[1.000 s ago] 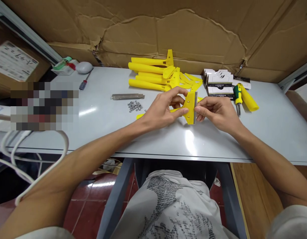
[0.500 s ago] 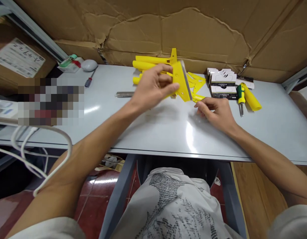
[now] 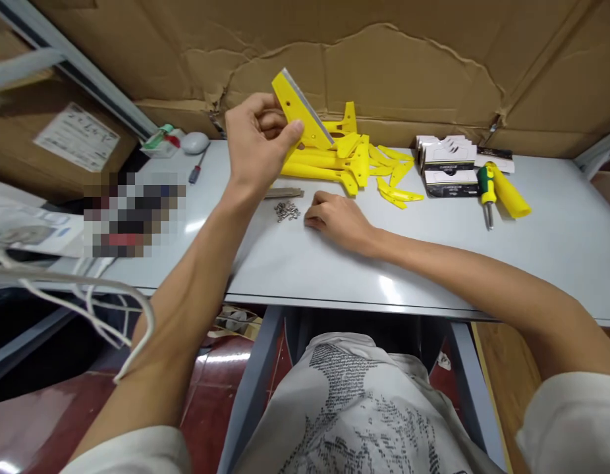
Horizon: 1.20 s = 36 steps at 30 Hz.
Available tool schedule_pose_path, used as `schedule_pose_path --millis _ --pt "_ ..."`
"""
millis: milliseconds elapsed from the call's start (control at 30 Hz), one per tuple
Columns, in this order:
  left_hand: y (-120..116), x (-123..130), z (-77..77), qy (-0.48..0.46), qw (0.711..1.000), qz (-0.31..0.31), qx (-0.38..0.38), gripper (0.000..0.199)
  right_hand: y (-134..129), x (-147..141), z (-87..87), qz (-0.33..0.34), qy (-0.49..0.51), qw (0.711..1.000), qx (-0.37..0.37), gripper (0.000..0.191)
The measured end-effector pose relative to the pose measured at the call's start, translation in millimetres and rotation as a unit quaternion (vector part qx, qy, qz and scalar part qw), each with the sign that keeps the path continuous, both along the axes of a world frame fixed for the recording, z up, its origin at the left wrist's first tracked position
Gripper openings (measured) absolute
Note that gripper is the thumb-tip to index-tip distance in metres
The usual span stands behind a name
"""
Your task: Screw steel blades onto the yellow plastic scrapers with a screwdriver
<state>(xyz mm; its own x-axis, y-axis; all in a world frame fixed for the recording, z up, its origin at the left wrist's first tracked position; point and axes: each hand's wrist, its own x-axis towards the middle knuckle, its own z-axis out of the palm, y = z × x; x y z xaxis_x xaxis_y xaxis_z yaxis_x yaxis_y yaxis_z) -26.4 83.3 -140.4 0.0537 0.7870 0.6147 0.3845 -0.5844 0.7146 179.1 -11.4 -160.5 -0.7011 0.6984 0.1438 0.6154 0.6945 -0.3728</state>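
Note:
My left hand (image 3: 260,141) is closed on a yellow scraper (image 3: 301,108) with a metal blade along one edge, raised above the table with its holed face towards me. My right hand (image 3: 342,220) rests on the table, its fingers curled together. Just left of its fingertips lies a small pile of screws (image 3: 286,211); whether the fingers hold anything is hidden. Behind the screws lie flat metal blades (image 3: 285,193). Several yellow scraper handles (image 3: 315,170) are stacked behind my hands, and loose flat yellow pieces (image 3: 396,194) lie to their right.
Folded white-and-black cards (image 3: 450,172) stand at the right, beside a green-and-yellow screwdriver (image 3: 489,197) and a yellow tube (image 3: 510,191). At the left are another screwdriver (image 3: 197,170), a computer mouse (image 3: 195,142) and white cables (image 3: 141,309). Cardboard (image 3: 374,72) lines the back.
My left hand has moved left and up with the scraper, turning it. My right hand has left the yellow pieces and come left to the screws, which now show.

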Motion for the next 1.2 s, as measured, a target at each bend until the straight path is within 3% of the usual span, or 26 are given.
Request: schedule_pose_path --millis 100,233,300,400,500,700,933,1200 --pt "-13.8 9.8 9.5 -0.044 0.999 0.005 0.023 0.072 -3.0 26.6 -11.9 0.015 0.046 0.999 0.025 0.027" --pt "-40.2 40.2 13.0 -0.047 0.998 -0.033 0.016 0.077 -1.4 96.7 -7.3 0.015 0.220 0.975 0.035 0.014" --pt "-57.7 59.5 10.3 -0.039 0.997 -0.067 0.003 0.071 2.9 129.2 7.2 -0.057 0.334 0.941 0.021 0.007" --pt "-87.0 86.9 4.4 -0.012 0.993 -0.115 -0.011 0.065 8.5 155.8 29.5 -0.138 0.488 0.860 -0.051 0.013" --pt "-108.5 104.4 -2.6 0.029 0.987 -0.156 -0.003 0.057 6.1 157.2 36.9 -0.118 0.524 0.828 -0.161 0.025" --pt "-114.9 107.8 -11.0 0.058 0.980 -0.191 0.001 0.048 -11.3 138.4 20.7 -0.070 0.523 0.788 -0.317 0.048" --pt "-122.9 108.8 -4.2 0.053 0.979 -0.191 -0.049 0.052 -17.9 129.8 22.1 -0.080 0.521 0.777 -0.345 0.063" --pt "-118.3 105.2 -2.7 0.051 0.980 -0.177 -0.080 0.055 -26.6 133.7 28.5 -0.082 0.504 0.784 -0.354 0.059"
